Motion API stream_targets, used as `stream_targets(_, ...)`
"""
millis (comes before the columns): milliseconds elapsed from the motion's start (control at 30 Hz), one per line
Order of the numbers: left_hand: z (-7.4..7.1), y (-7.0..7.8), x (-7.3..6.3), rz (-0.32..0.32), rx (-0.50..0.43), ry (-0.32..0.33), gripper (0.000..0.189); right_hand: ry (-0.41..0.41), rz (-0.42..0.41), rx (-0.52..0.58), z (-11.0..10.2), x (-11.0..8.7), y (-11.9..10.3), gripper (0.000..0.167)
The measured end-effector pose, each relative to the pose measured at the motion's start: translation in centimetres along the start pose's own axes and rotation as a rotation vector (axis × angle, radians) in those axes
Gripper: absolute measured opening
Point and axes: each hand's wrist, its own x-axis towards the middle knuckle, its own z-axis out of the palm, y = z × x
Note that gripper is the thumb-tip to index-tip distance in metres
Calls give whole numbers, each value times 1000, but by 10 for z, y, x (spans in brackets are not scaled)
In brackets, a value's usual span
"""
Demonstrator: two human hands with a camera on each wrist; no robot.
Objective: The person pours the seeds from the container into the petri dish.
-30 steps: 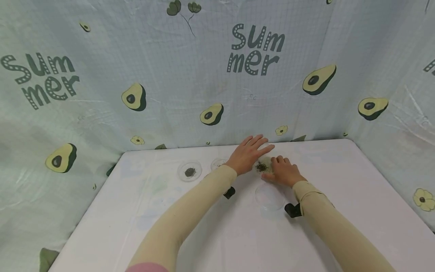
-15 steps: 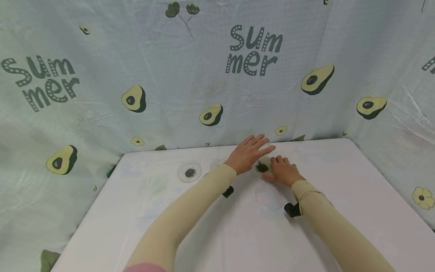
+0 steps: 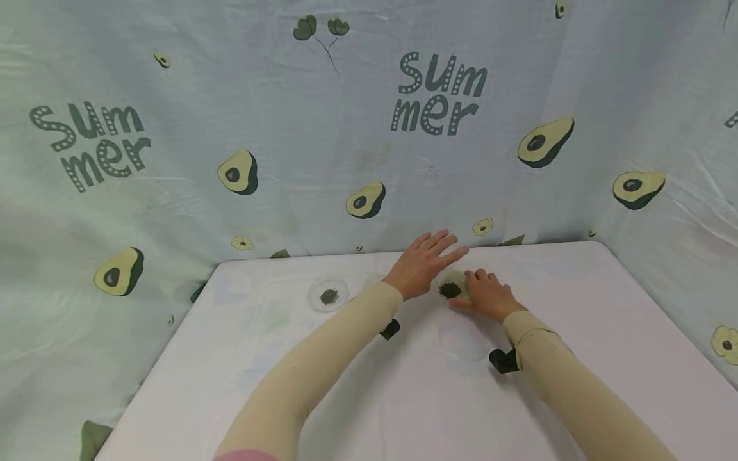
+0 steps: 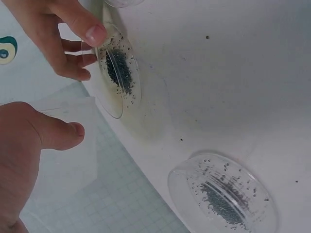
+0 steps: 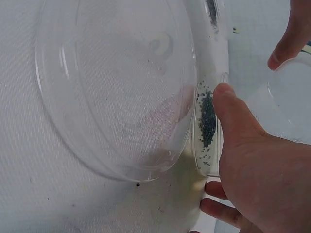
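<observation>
In the head view my left hand (image 3: 421,264) is raised over the far part of the table. Its thumb and fingers grip a clear container (image 4: 65,167), whose curved rim shows in the right wrist view; its contents cannot be made out. Just right of it my right hand (image 3: 490,298) pinches the edge of a petri dish (image 3: 457,278), thumb at the near rim and fingers curled on the other side. Dark granules (image 4: 119,73) lie heaped in that dish, with some scattered round the heap. Close in front stands another clear dish (image 5: 116,87) with no granules visible.
Farther left on the white table (image 3: 242,358) sits a petri dish (image 3: 317,288) with dark granules. Another dish (image 4: 180,182) with granules is partly hidden by the left sleeve in the head view. Stray granules dot the tabletop. A printed curtain (image 3: 311,141) hangs behind.
The granules in the dish at my right hand have gone from a loose scatter to a larger, darker heap. Both hands stay almost in place; the head view has tilted slightly.
</observation>
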Motion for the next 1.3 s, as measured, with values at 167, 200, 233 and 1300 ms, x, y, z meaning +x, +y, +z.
stream_targets(167,-1,-2,-6,-40,-45,-4,83,-7,13,78,-1,-1,3,97)
stream_targets(200,-2,-4,-8,-49,-55,1,84,-1,15,97,-1,-1,4,97)
stream_targets(233,-3,-5,-10,-57,-63,5,85,4,19,115,-1,-1,4,96)
stream_targets(1300,-11,-35,-93,-203,-434,176,94,221,-186,36,-7,-45,-8,76)
